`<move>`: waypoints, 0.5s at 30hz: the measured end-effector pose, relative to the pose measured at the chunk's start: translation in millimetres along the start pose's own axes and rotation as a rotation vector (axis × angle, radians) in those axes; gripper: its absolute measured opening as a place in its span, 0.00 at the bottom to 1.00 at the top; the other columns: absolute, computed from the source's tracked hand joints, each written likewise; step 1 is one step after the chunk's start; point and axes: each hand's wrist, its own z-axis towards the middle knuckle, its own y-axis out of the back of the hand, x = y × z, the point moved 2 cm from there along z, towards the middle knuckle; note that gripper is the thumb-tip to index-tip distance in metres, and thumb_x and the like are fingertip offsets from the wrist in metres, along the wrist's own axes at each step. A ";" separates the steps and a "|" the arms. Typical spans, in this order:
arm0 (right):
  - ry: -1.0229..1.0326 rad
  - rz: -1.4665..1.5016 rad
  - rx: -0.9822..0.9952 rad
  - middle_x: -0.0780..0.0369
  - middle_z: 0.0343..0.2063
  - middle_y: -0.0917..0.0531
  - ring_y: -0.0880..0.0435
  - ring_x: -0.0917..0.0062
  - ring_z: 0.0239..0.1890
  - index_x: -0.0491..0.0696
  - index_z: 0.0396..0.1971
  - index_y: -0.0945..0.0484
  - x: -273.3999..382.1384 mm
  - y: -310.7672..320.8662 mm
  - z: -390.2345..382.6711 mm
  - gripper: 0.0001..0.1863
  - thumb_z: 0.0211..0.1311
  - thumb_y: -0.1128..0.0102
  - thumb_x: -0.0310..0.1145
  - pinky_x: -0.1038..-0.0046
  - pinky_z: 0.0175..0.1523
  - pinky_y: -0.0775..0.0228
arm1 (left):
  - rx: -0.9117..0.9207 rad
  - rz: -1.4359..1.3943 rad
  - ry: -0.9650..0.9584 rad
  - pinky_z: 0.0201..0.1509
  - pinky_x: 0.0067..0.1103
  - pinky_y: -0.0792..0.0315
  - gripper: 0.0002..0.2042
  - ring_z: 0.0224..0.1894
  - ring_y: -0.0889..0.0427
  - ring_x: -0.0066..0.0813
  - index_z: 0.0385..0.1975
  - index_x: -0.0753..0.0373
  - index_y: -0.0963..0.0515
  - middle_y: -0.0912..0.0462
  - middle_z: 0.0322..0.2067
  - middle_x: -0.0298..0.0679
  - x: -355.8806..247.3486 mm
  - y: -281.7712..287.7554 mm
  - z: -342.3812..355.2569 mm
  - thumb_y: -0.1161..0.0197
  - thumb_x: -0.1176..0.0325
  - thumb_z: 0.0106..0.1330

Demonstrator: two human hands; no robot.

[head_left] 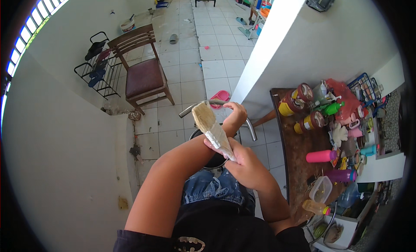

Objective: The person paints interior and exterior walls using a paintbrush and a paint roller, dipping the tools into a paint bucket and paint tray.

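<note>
A wide paintbrush [212, 129] with pale bristles and a whitish, wrapped-looking ferrule and handle points up and to the left. My right hand [245, 165] is closed round its lower end. The brush lies across the view of my left wrist; whether it touches the skin I cannot tell. Reaching farther forward, my left hand [235, 115] has its fingers curled over a curved metal tube [193, 108]. Below that tube, a round black seat-like part [215, 161] is mostly hidden by my forearms.
A wooden chair [145, 76] with a dark red seat stands ahead left, beside a black wire rack [102, 72]. Pink slippers [221, 96] lie on the tiled floor. To my right, a brown table [297, 165] carries jars, bottles and a clear container [320, 189]. A white wall [260, 48] juts out ahead right.
</note>
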 end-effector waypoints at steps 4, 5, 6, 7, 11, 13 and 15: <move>-0.061 0.033 -0.041 0.48 0.33 0.19 0.17 0.58 0.35 0.41 0.53 0.32 -8.9 11.0 -34.6 0.22 0.56 0.52 0.24 0.66 0.45 0.29 | -0.029 0.038 -0.029 0.26 0.43 0.25 0.09 0.25 0.19 0.45 0.32 0.62 0.23 0.22 0.25 0.44 -9.1 41.0 1.5 0.46 0.63 0.62; -0.038 0.041 -0.065 0.49 0.34 0.18 0.18 0.61 0.34 0.41 0.54 0.32 -11.6 12.2 -43.6 0.24 0.55 0.52 0.23 0.66 0.44 0.29 | -0.034 0.036 -0.035 0.26 0.43 0.25 0.09 0.25 0.19 0.45 0.32 0.62 0.23 0.22 0.25 0.44 -13.1 49.7 1.7 0.46 0.63 0.62; -0.016 0.049 -0.090 0.49 0.34 0.18 0.18 0.64 0.33 0.41 0.56 0.32 -14.2 13.3 -53.4 0.25 0.54 0.53 0.23 0.67 0.44 0.29 | -0.045 0.019 -0.046 0.26 0.43 0.25 0.09 0.25 0.19 0.45 0.32 0.62 0.23 0.22 0.25 0.44 -17.6 59.1 1.6 0.45 0.63 0.62; -0.021 0.052 -0.101 0.49 0.34 0.18 0.18 0.64 0.33 0.41 0.56 0.32 -14.9 16.3 -63.9 0.25 0.54 0.53 0.23 0.67 0.44 0.29 | -0.058 0.001 -0.058 0.26 0.43 0.25 0.09 0.26 0.19 0.46 0.32 0.61 0.23 0.22 0.25 0.44 -23.2 69.9 1.8 0.45 0.63 0.62; -0.026 0.160 -0.168 0.53 0.35 0.17 0.22 0.74 0.31 0.42 0.58 0.31 -18.6 25.2 -114.2 0.28 0.52 0.54 0.20 0.71 0.41 0.30 | -0.138 -0.001 -0.052 0.27 0.43 0.25 0.09 0.26 0.19 0.47 0.32 0.62 0.23 0.22 0.25 0.45 -51.5 108.6 1.5 0.46 0.63 0.62; -0.009 0.193 -0.235 0.55 0.34 0.17 0.24 0.77 0.30 0.42 0.58 0.31 -24.8 26.3 -143.0 0.29 0.51 0.55 0.20 0.73 0.40 0.31 | -0.151 -0.066 -0.075 0.28 0.45 0.24 0.12 0.28 0.18 0.52 0.34 0.69 0.20 0.20 0.27 0.51 -73.7 131.4 2.1 0.46 0.66 0.61; 0.100 0.248 -0.339 0.57 0.34 0.16 0.26 0.80 0.28 0.43 0.60 0.32 -32.5 24.6 -170.3 0.30 0.51 0.55 0.20 0.75 0.38 0.32 | -0.179 -0.070 -0.096 0.28 0.45 0.24 0.12 0.28 0.18 0.51 0.32 0.69 0.20 0.19 0.27 0.52 -97.3 156.5 -1.0 0.46 0.66 0.61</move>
